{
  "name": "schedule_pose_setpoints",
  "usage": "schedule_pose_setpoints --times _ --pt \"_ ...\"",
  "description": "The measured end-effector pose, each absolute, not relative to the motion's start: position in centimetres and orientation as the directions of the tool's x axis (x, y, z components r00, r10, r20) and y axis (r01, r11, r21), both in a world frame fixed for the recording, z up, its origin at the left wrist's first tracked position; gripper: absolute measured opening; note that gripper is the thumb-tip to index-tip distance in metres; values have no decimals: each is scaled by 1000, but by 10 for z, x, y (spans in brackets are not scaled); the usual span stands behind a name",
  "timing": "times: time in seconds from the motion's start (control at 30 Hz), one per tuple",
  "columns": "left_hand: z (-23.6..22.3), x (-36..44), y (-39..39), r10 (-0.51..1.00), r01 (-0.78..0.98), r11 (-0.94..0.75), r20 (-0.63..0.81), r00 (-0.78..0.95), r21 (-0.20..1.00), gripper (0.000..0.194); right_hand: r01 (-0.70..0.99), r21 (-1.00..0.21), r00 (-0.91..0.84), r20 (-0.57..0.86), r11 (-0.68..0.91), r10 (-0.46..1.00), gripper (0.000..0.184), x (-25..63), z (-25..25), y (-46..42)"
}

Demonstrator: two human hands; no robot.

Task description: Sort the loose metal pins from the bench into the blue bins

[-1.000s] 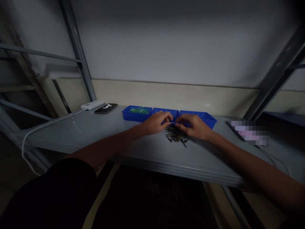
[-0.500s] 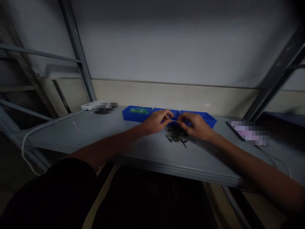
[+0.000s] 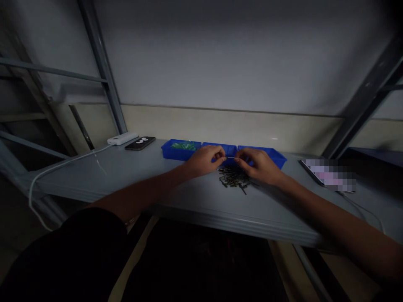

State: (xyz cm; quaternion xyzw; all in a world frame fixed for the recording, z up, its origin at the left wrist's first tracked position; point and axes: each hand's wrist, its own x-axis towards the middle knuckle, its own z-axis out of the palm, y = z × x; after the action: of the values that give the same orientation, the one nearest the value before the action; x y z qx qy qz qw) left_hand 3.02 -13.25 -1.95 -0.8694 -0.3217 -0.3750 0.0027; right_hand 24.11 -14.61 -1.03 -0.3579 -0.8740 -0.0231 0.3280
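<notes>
My left hand [image 3: 208, 159] and my right hand [image 3: 256, 163] face each other above the shelf, fingertips pinched. A thin, light-coloured rod [image 3: 231, 157] spans the gap between them, with one end in each pinch; its exact kind is too small to make out. Just below my hands lies a loose pile of small dark, brassy metal pins [image 3: 233, 177]. Behind them stand three blue bins in a row: the left bin [image 3: 176, 155] holds green pieces [image 3: 185, 145], while the middle bin [image 3: 233, 149] and the right bin [image 3: 278, 158] are partly hidden by my hands.
At the left, a white power bank [image 3: 122, 139] with a white cable [image 3: 69, 158] lies near a dark phone [image 3: 138, 144] carrying white earbuds [image 3: 143, 140]. A tablet-like device [image 3: 330, 176] rests at the right. Metal posts [image 3: 103, 67] frame the grey shelf [image 3: 189, 199].
The fingers of my left hand have curled in slightly closer around the rod. My right hand has barely shifted, and the pile and bins stay where they were.
</notes>
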Motion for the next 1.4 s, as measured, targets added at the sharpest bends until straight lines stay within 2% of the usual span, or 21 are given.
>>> schedule_pose_setpoints --times 0.23,0.47,0.63,0.93,1.2,1.4 --pt "-18 31 -135 541 575 -799 629 558 177 19 619 -176 -534 620 766 575 17 240 -8 -149" --pt "-20 31 -135 594 560 -778 627 504 287 19 630 -166 -528 625 759 575 23 239 -6 -151" --pt "-21 32 -135 580 545 -790 633 513 282 11 633 -161 -529 624 757 575 24 240 -7 -151" --pt "-23 33 -135 576 556 -789 633 517 263 13 636 -188 -494 646 748 582 18 240 -9 -149" --pt "-23 34 -136 591 551 -781 631 502 293 15 655 -160 -483 663 738 572 24 239 -10 -147" --pt "-23 33 -134 570 548 -792 645 509 269 12 651 -171 -484 656 739 579 24 239 -10 -148"
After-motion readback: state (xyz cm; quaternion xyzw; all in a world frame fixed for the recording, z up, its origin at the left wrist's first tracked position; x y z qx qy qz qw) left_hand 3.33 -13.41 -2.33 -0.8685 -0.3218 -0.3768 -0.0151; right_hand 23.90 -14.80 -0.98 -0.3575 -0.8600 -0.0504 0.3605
